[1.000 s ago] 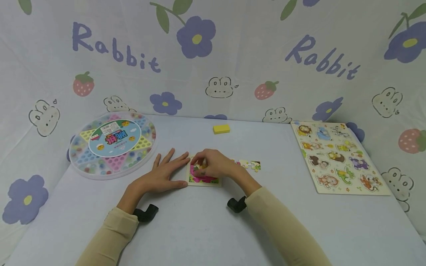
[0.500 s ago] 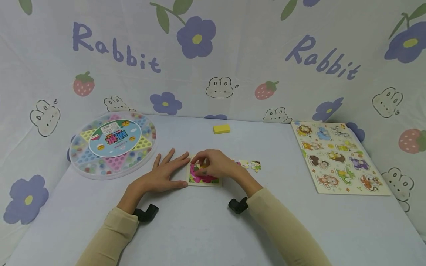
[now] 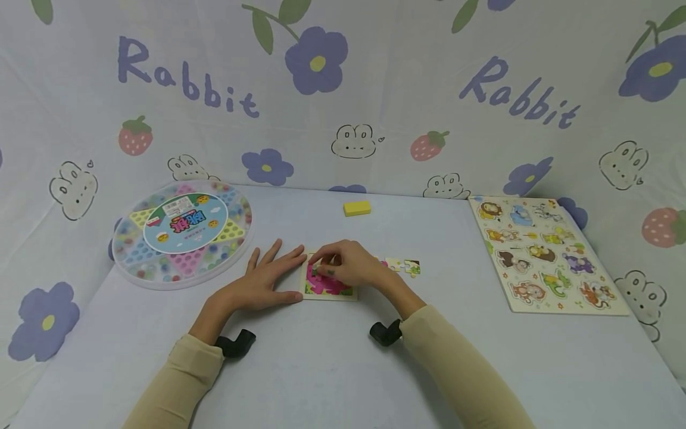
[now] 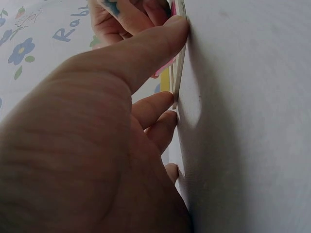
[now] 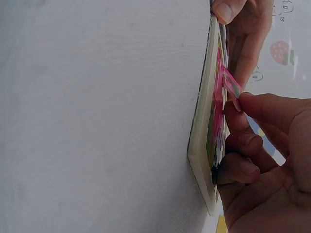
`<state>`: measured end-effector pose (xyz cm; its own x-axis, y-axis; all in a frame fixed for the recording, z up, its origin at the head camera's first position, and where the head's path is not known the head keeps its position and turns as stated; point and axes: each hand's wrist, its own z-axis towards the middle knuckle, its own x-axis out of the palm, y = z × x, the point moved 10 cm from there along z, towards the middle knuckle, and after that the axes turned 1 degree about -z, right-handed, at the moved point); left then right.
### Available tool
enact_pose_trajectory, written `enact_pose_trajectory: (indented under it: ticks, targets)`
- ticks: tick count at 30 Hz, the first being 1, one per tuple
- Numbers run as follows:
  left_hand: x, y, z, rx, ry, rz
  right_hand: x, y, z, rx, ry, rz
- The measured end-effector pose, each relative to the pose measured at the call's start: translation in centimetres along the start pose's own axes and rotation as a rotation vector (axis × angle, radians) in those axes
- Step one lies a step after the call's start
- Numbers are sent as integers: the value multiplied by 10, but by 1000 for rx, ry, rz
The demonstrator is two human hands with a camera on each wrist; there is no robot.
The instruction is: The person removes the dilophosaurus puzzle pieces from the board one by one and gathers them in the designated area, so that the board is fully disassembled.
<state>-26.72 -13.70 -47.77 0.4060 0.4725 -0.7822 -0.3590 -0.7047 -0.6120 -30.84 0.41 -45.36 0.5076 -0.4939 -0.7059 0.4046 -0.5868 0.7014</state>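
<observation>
A small square jigsaw board (image 3: 328, 289) with a pink and green picture lies flat in the middle of the table. My left hand (image 3: 265, 281) is spread beside it, with thumb and fingertips against its left edge. Over the board, my right hand (image 3: 348, 264) pinches a pink puzzle piece (image 5: 232, 83) between thumb and index finger. The right wrist view shows that piece tilted up from the board, its lower end close to the picture; I cannot tell whether it touches. The hand covers the board's upper right part.
Several loose puzzle pieces (image 3: 411, 267) lie right of the board, partly behind the right hand. A yellow block (image 3: 356, 208) sits farther back. The round Chinese checkers box (image 3: 182, 235) is at left, a large animal puzzle board (image 3: 546, 256) at right. A printed cloth (image 3: 391, 89) rises behind.
The right thumb and fingers have shifted slightly away from the person, uncovering more of the pink picture. My left hand and the board have stayed put.
</observation>
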Motion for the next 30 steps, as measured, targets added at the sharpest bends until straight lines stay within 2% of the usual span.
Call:
enact_pose_trajectory:
  ticks: [6,12,21,30]
  targets:
    - [0,0,0,2,-3,4,-5,-4,-1,-1,-31,11]
    - [-1,-1,-1,1,-3,-5,-14,-15,-7,27,-43,71]
    - [0,1,-1,-2,-2,-3,-32,-32,-26,83,-64,96]
    - [0,1,-1,2,-6,-4,-47,-49,-50,86,-70,73]
